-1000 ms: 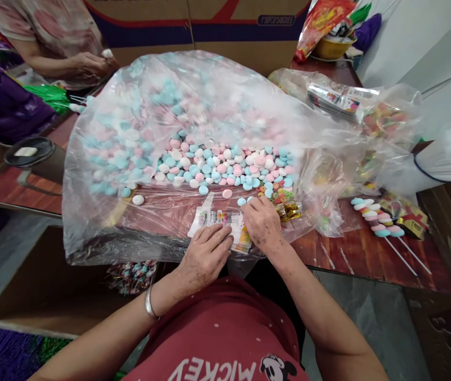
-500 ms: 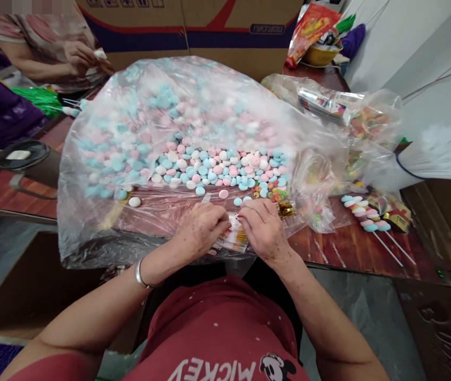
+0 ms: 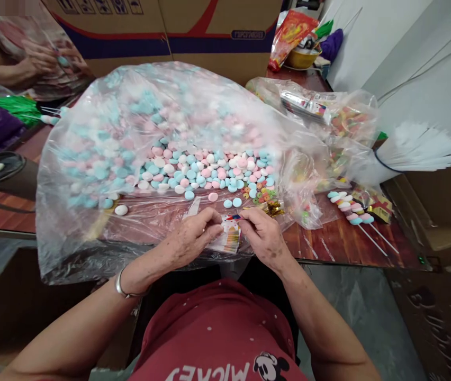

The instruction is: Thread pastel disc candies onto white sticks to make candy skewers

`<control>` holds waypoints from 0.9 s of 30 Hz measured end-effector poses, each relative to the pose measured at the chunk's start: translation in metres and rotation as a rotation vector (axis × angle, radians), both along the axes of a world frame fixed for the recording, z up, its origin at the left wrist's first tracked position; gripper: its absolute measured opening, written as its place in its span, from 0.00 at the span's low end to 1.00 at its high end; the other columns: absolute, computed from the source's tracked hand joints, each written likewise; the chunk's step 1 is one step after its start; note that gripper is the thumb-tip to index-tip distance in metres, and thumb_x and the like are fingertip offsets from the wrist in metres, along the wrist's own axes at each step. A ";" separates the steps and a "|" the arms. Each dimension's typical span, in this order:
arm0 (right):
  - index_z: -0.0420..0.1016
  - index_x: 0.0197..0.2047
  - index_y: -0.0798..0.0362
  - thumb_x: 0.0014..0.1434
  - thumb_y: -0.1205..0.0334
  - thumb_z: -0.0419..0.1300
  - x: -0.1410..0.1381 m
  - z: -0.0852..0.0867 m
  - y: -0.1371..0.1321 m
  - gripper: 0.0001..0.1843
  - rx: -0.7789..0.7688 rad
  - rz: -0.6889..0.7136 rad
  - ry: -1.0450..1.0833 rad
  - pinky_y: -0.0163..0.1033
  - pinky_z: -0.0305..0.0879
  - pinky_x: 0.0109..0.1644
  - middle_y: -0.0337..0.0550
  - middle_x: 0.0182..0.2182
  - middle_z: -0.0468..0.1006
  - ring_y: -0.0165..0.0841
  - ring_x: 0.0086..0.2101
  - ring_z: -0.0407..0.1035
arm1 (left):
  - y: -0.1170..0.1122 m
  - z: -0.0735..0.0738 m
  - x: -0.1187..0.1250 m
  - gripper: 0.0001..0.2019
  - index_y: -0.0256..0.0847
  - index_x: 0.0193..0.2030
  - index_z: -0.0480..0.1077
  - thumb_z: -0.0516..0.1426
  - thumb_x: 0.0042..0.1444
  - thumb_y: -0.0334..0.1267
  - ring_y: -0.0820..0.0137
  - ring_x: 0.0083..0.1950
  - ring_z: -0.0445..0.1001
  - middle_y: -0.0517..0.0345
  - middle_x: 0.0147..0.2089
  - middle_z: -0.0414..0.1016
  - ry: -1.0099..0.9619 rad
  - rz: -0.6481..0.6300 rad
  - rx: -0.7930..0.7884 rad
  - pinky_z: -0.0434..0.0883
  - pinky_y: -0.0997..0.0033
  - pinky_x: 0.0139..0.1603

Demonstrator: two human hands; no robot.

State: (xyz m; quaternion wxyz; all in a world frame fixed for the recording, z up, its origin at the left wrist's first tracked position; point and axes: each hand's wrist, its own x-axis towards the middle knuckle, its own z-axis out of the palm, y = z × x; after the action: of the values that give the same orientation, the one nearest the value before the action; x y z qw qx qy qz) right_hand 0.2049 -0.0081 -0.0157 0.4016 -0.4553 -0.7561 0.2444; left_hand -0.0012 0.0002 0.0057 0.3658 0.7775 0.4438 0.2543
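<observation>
Over the front of the table, my left hand (image 3: 196, 233) and my right hand (image 3: 263, 233) face each other with fingertips pinched together. Between them they hold a small printed wrapper (image 3: 231, 217), white with blue and red; its exact kind is too small to make out. Just below lies a pile of printed clear packets (image 3: 227, 241), partly covered by my fingers. Beyond my hands, pink, white and blue candies (image 3: 205, 172) spill from the mouth of a big clear plastic bag (image 3: 122, 121). Several small ring candies (image 3: 263, 194) and gold ties (image 3: 273, 208) sit near my right fingers.
Two candy skewers (image 3: 354, 211) lie on the right, beside a bundle of white sticks (image 3: 420, 148). A dark mug (image 3: 23, 180) stands at left. A cardboard box (image 3: 165, 32) is behind the bag. Another person's hands (image 3: 43, 55) work at upper left.
The camera view has shifted, so the table appears further left. My fingertips have drawn slightly apart, and more of the blue and red wrapper shows. The other person's hands have moved.
</observation>
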 end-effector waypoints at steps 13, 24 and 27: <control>0.71 0.36 0.51 0.71 0.60 0.48 -0.001 -0.003 -0.016 0.14 0.168 0.014 -0.065 0.39 0.65 0.39 0.42 0.29 0.74 0.33 0.33 0.66 | -0.001 -0.021 -0.006 0.12 0.41 0.29 0.71 0.54 0.61 0.43 0.73 0.25 0.66 0.63 0.23 0.71 -0.024 -0.027 -0.045 0.63 0.75 0.26; 0.71 0.38 0.52 0.70 0.57 0.48 0.017 -0.010 -0.031 0.14 0.240 -0.172 -0.128 0.41 0.65 0.40 0.44 0.30 0.75 0.35 0.34 0.67 | -0.008 -0.016 0.004 0.16 0.43 0.30 0.72 0.52 0.64 0.47 0.72 0.23 0.72 0.59 0.24 0.76 -0.063 -0.088 0.027 0.69 0.76 0.27; 0.70 0.51 0.51 0.68 0.57 0.50 0.071 -0.008 -0.036 0.14 0.182 -0.527 -0.122 0.43 0.67 0.46 0.48 0.42 0.77 0.37 0.40 0.70 | -0.009 -0.018 0.001 0.16 0.43 0.30 0.73 0.52 0.64 0.47 0.70 0.25 0.74 0.58 0.25 0.78 -0.082 -0.075 0.044 0.70 0.75 0.27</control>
State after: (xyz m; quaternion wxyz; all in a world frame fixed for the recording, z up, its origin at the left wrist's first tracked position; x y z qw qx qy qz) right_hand 0.2756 -0.0440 -0.0240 0.4445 -0.6120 -0.6532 0.0347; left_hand -0.0006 -0.0085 -0.0128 0.3757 0.7903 0.3933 0.2820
